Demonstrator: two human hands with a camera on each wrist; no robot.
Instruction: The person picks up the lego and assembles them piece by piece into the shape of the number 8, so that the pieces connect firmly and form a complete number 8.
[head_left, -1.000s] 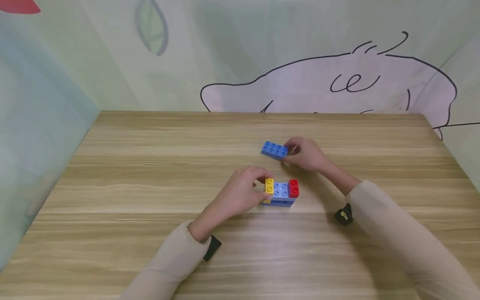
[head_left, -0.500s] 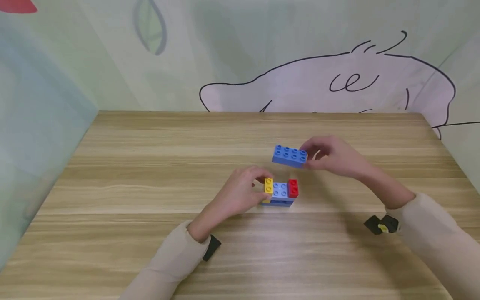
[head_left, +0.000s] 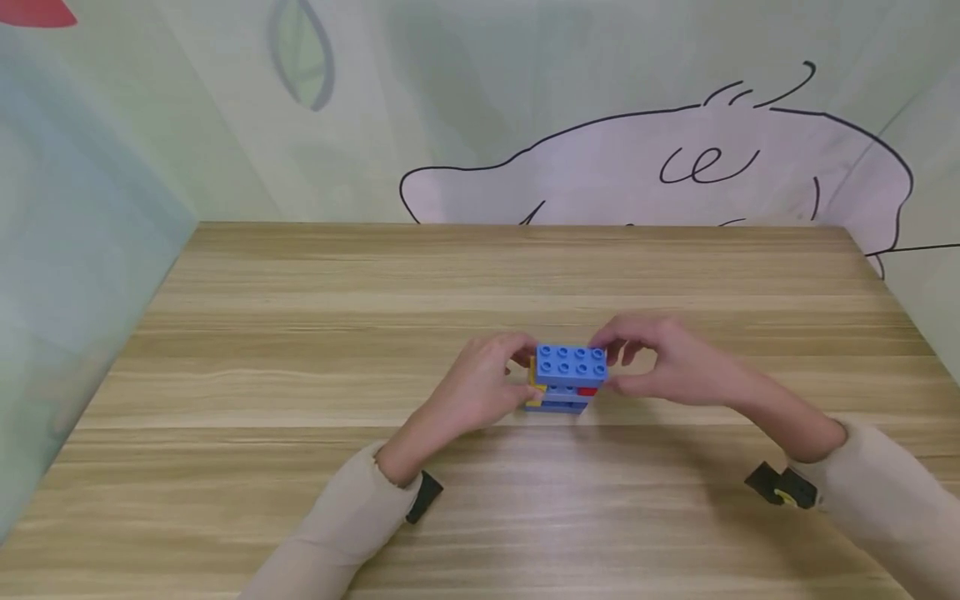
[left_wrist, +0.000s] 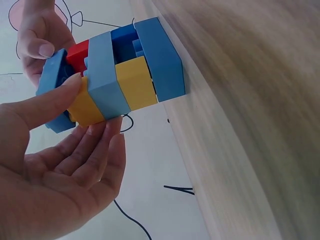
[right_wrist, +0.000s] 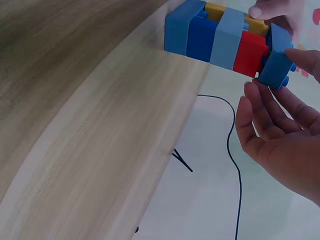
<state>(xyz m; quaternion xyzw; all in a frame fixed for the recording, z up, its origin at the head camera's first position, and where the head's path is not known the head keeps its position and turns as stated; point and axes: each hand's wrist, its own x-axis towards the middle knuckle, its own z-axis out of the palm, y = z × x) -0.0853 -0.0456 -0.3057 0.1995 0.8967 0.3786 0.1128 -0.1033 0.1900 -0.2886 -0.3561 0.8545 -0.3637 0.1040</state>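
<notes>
My left hand point(head_left: 480, 383) pinches the upper yellow brick point(left_wrist: 87, 107) of a toy-brick stack standing on the table. The stack has a blue base brick point(left_wrist: 162, 62), then a lower yellow brick point(left_wrist: 136, 85) beside a small blue brick point(right_wrist: 201, 39). A light blue brick point(left_wrist: 106, 75) lies across these, carrying the upper yellow brick and a red brick point(right_wrist: 248, 52). My right hand point(head_left: 667, 362) pinches the right end of a blue eight-stud brick point(head_left: 572, 365) over the top. It sits slightly tilted there, with studs showing in the gap beneath.
The wood-grain table point(head_left: 300, 333) spreads out around the stack. Behind it rises a pale wall covering point(head_left: 480, 108) with a line drawing. Dark straps show at both sleeve cuffs point(head_left: 855, 467).
My right hand has lifted the blue brick off the table behind the stack and brought it right, then nearer, over the stack's top. My left hand has kept its place.
</notes>
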